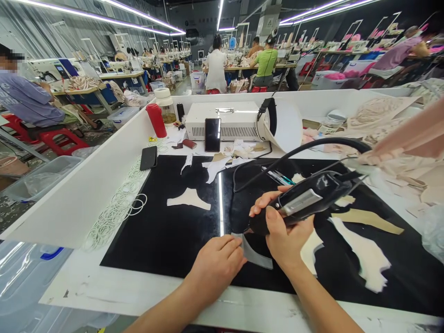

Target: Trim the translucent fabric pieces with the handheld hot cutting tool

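My right hand (pixel 289 236) is wrapped around a thick black corded hand tool (pixel 305 196) with a silver plate on its side. The tool's lower end points down toward the black mat (pixel 163 245), and its tip is partly hidden by my fingers. My left hand (pixel 222 259), fingers curled together, presses the left end of a curved grey fabric piece (pixel 256 254) onto the mat. Cream fabric pieces (pixel 364 254) and a tan piece (pixel 369 219) lie on the right. A cream cutout (pixel 189 199) rests alone at the left.
A white vented box (pixel 222 121) stands behind the mat with a phone (pixel 212 134) leaning on it. A white visor (pixel 286 125), red cup (pixel 157 120) and tangled pale elastic loops (pixel 114 212) lie around. The tool's cable (pixel 294 155) arches across. People sit at sewing machines beyond.
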The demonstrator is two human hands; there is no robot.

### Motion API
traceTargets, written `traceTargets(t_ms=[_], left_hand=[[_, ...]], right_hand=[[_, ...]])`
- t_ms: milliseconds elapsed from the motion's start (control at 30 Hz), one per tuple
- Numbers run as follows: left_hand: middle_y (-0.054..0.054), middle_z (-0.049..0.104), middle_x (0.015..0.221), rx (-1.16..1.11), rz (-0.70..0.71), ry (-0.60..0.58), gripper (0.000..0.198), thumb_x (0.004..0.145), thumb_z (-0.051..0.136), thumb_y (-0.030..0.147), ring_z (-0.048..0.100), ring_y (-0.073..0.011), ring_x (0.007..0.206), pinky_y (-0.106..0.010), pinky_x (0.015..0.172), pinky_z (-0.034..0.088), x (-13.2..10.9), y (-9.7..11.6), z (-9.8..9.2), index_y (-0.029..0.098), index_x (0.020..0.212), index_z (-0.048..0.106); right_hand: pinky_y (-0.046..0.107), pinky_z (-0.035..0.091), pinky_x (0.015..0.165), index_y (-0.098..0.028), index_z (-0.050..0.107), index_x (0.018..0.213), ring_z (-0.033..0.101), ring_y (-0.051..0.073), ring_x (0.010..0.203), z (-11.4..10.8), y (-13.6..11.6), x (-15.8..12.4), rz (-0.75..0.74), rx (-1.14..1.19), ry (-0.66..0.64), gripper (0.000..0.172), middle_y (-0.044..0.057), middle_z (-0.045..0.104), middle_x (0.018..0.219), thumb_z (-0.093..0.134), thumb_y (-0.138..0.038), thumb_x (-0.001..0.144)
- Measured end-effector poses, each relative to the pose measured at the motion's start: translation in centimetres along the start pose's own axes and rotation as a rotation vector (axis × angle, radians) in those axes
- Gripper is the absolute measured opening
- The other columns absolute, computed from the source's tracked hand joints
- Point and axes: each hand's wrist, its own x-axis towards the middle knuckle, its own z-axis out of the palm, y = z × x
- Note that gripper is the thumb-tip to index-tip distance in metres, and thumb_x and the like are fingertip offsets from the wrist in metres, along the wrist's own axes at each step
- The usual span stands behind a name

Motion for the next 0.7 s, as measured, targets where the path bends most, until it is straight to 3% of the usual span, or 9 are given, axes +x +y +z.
traceTargets(t_ms=[433,700], left_hand=[[-0.005,0.073,0.108,-0.007,-0.003,0.012,0.013,0.099,0.055,0.023,0.07,-0.0189,0.103,-0.035,0.093,0.06,0.17,0.06,-0.34,0.014,0.098,0.064],[-0.005,0.074,0.106,-0.029,-0.01,0.042,0.015,0.101,0.052,0.022,0.07,-0.0188,0.101,-0.034,0.091,0.06,0.34,0.12,-0.43,0.014,0.097,0.064]], right_hand=[[0.032,0.055,0.058,-0.028,0.048,0.115,0.06,0.014,0.063,0.46,0.04,-0.34,0.038,0.04,-0.013,0.038,-0.004,0.06,0.08,0.072,-0.033,0.085],[0.029,0.051,0.055,-0.028,0.048,0.116,0.061,0.013,0.064,0.68,0.26,-0.46,0.055,0.031,-0.008,0.034,-0.004,0.06,0.081,0.068,-0.027,0.088]])
